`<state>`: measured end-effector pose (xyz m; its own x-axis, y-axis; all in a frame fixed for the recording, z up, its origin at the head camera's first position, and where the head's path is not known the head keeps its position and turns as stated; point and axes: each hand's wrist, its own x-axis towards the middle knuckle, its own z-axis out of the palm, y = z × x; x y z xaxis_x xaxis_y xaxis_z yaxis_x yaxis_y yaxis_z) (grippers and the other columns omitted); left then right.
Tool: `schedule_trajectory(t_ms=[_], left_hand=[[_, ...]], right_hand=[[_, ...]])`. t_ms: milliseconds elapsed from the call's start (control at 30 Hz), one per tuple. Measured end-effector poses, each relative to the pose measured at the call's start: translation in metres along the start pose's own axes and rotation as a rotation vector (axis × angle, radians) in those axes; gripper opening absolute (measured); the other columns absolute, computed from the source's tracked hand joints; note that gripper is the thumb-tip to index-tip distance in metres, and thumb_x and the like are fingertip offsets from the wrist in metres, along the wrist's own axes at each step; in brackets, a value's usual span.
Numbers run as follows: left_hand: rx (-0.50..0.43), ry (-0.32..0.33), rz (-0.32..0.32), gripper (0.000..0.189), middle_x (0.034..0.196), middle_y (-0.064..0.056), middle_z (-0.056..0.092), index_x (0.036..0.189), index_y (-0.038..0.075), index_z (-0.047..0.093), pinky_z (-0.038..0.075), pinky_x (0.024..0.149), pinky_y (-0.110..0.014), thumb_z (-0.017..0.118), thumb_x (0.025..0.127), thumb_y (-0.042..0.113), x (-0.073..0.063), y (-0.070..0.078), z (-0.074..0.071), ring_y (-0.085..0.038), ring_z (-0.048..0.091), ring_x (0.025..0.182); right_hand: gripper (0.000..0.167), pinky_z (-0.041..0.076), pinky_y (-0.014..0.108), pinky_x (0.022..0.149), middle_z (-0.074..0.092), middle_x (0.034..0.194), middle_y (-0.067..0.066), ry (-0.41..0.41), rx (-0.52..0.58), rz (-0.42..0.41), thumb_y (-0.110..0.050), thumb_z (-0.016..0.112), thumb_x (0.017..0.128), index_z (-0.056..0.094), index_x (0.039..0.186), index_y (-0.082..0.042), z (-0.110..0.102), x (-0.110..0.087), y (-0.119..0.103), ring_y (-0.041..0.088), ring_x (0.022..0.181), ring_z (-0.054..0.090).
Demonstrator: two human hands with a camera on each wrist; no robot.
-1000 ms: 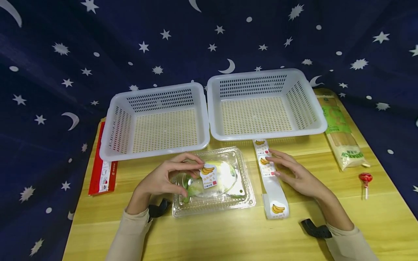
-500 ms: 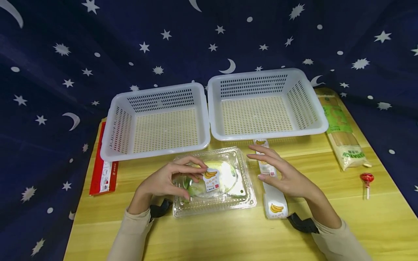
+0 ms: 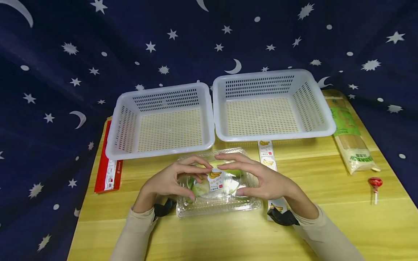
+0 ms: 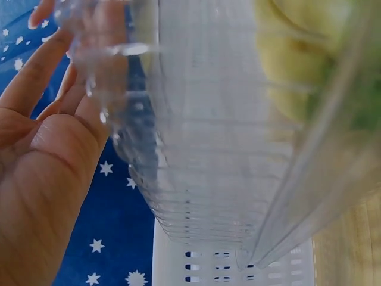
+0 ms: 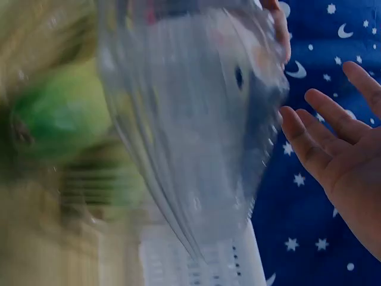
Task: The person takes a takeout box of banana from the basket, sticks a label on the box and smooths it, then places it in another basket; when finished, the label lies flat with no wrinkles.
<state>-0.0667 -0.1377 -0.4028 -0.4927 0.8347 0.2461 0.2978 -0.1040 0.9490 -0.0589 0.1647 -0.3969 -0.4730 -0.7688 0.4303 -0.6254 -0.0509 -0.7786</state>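
A clear plastic clamshell box [image 3: 218, 206], with green and yellow fruit [image 5: 65, 113] visible inside, lies on the table between both hands. Over its lid is a white banana sticker [image 3: 215, 180], its upper left corner at the index fingertip of my left hand [image 3: 174, 179]. The left thumb stands apart from the sticker, lower down by the box's left side. My right hand [image 3: 261, 177] hovers over the box's right part, fingers spread and lightly bent, index fingertip close to the sticker's top right corner. Partly under the right wrist runs a strip of banana stickers [image 3: 268, 162].
Two white plastic baskets [image 3: 163, 149] [image 3: 274, 137] stand side by side behind the box. A red packet [image 3: 109, 174] lies at the left, partly behind a basket. At the right are a pack of noodles [image 3: 351, 141] and a red lollipop [image 3: 375, 183].
My right hand has moved left from the sticker strip to above the box. The sticker at my left fingertips has shifted slightly right and down over the lid.
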Motion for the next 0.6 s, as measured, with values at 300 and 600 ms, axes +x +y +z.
schedule_trajectory(t_ms=[300, 600], left_hand=[[-0.014, 0.006, -0.052, 0.067, 0.142, -0.024, 0.040, 0.135, -0.012, 0.049, 0.056, 0.089, -0.045, 0.080, 0.078, 0.004, -0.001, 0.001, -0.002, -0.042, 0.057, 0.113], [0.010, 0.018, -0.074, 0.071, 0.145, -0.023, 0.038, 0.136, -0.012, 0.048, 0.056, 0.088, -0.048, 0.081, 0.076, 0.001, -0.001, 0.003, -0.001, -0.041, 0.057, 0.111]], right_hand=[[0.067, 0.025, 0.042, 0.121, 0.031, 0.155, 0.020, -0.061, 0.051, -0.053, -0.011, 0.071, 0.087, 0.042, 0.147, -0.009, 0.019, 0.008, 0.005, 0.033, 0.146, 0.027], [0.073, 0.024, 0.047, 0.121, 0.028, 0.157, 0.021, -0.045, 0.068, -0.063, -0.004, 0.072, 0.079, 0.043, 0.146, -0.009, 0.025, 0.011, 0.008, 0.033, 0.147, 0.024]])
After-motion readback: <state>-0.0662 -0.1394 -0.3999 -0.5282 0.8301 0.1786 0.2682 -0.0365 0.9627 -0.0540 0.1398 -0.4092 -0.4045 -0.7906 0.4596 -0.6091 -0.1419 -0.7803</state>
